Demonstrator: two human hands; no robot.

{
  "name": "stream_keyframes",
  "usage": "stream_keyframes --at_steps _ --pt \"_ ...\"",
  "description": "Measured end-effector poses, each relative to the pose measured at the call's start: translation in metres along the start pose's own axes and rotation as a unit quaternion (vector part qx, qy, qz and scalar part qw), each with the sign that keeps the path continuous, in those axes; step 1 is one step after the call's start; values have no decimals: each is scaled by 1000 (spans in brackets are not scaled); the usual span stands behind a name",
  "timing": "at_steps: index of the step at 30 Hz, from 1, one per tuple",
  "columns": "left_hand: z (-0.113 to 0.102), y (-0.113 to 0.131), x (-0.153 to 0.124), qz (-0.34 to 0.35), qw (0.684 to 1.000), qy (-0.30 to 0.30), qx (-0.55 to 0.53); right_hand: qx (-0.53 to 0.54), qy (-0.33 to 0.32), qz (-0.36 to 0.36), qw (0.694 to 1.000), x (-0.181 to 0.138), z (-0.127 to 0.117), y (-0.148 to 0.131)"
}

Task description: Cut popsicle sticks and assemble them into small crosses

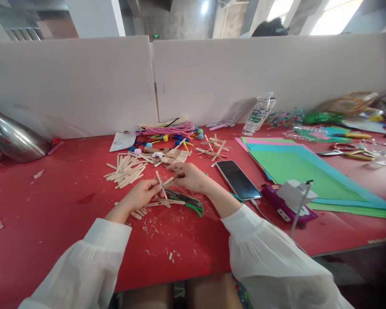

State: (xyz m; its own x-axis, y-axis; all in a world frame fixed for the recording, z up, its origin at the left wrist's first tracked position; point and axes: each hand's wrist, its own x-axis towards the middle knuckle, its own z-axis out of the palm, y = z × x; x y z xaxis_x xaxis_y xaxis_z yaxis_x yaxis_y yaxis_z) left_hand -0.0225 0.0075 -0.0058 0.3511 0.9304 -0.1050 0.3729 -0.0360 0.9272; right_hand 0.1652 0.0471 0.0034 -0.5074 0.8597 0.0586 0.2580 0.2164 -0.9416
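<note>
My left hand [143, 194] is closed around a thin wooden craft stick [161, 183] that stands tilted above the red table [51, 214]. My right hand [188, 176] pinches another short wooden stick [167, 181] that meets the first one. Under both hands lie green-handled cutters [190, 203], more loose sticks and wood shavings [161, 234]. A pile of wooden sticks [126, 171] lies just beyond my left hand.
A black phone [238, 179] with a cable lies right of my hands, beside a purple glue gun [287, 201]. Coloured paper sheets [296, 169], scissors [349, 150], a water bottle [259, 113] and pipe cleaners [170, 128] sit farther back. White partition boards stand behind; a metal vessel [13, 137] sits far left.
</note>
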Motion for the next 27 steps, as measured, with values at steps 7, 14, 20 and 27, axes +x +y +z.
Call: stream_keyframes --at_steps 7,14,20,27 --pt "-3 0 4 -20 987 81 -138 -5 38 -91 995 0 -10 -1" --pt "-6 3 2 -42 963 99 -246 -57 68 -63 994 4 -7 8" --pt "-4 -1 2 -29 950 103 -293 -217 84 -84 969 4 4 10" --pt "2 1 2 32 957 80 -279 -20 -4 -31 999 1 19 4"
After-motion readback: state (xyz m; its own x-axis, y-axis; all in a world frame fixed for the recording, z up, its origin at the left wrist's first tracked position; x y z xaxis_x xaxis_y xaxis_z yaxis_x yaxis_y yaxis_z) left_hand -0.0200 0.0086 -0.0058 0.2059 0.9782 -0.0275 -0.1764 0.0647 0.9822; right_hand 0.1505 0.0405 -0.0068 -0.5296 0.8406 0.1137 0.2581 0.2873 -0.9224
